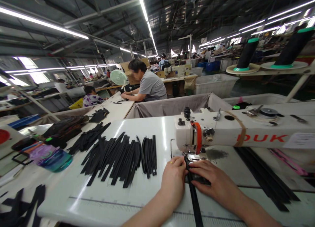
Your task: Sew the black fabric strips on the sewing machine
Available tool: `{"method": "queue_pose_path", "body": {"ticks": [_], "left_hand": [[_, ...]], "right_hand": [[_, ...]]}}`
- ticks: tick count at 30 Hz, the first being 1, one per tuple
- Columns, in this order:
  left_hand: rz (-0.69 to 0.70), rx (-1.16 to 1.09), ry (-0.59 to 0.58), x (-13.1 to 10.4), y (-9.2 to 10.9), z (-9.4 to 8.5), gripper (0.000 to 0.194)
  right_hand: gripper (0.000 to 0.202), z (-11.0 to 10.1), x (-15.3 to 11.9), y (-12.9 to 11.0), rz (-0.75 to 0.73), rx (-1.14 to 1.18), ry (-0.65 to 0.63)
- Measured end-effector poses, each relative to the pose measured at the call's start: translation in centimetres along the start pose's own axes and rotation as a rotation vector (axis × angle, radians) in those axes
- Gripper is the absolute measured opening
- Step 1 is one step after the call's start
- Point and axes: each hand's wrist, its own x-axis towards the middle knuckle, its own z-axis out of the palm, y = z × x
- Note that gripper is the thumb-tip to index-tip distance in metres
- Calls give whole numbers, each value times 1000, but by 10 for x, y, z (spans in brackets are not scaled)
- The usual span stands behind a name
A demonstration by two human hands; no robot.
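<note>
A long black strip (195, 205), apparently fabric, runs from the front table edge up to the needle area of a white sewing machine (211, 132). On its left side, my left hand (173, 176) has its fingers bent and pressed together against the strip, close to the presser foot (193, 157). From the right, my right hand (213, 177) lies with fingers stretched out and slightly apart, tips at the strip's edge. The needle tip is hard to make out. Left of my hands, several finished-looking black strips (118, 158) lie in a fanned row on the white tabletop (98, 191).
More black strips (265, 177) lie beneath the machine arm. A purple-and-teal bottle (52, 156) is at left. Thread cones (247, 53) stand at upper right. Behind the table is a cloth-lined bin (169, 109); a co-worker (150, 84) in grey leans over another table.
</note>
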Motion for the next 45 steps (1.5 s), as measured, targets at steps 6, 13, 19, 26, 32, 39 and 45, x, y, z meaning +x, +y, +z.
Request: {"method": "queue_pose_path", "body": {"ticks": [6,13,19,26,32,39,45], "left_hand": [[1,-47,7,3,-2,6,32],[-34,-24,-20,8,-3,4,26],[-3,-6,-20,4,-2,1,25],[12,36,6,10,-3,-2,24],[2,40,0,8,-1,-3,24],[0,49,-28,7,-2,-3,25],[-13,66,-47,7,3,-5,21]], "right_hand": [[25,-2,1,-2,-5,-14,-25],[28,-1,-1,-2,-30,-80,-20],[28,0,-3,0,-31,-96,12],[32,1,0,2,-53,-87,40],[15,-11,2,-9,-121,33,-23],[16,-12,2,-10,-116,56,-25],[23,-6,5,-3,-108,-21,-34]]}}
